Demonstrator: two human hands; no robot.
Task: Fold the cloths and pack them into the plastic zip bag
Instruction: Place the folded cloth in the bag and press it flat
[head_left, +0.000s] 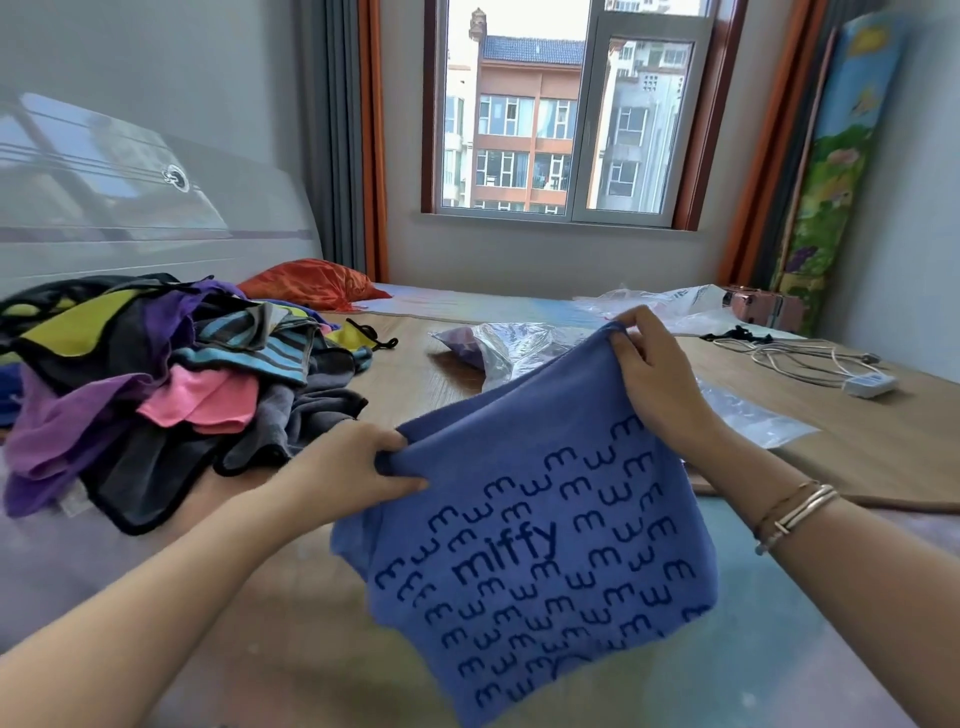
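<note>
head view: left hand (358, 470) and right hand (657, 376) each pinch the blue cloth's (540, 545) top edge, hanging mid-air at 6 o'clock; uneven corners could skew the fold; zip bag (511, 345) lies at 12 o'clock

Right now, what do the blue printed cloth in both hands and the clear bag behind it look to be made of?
Blue printed cloth: looks like soft microfibre or terry, with a matte, fuzzy nap, draping limply from left hand and right hand. Clear bag: thin plastic film, glossy, crinkled, see-through.
</note>
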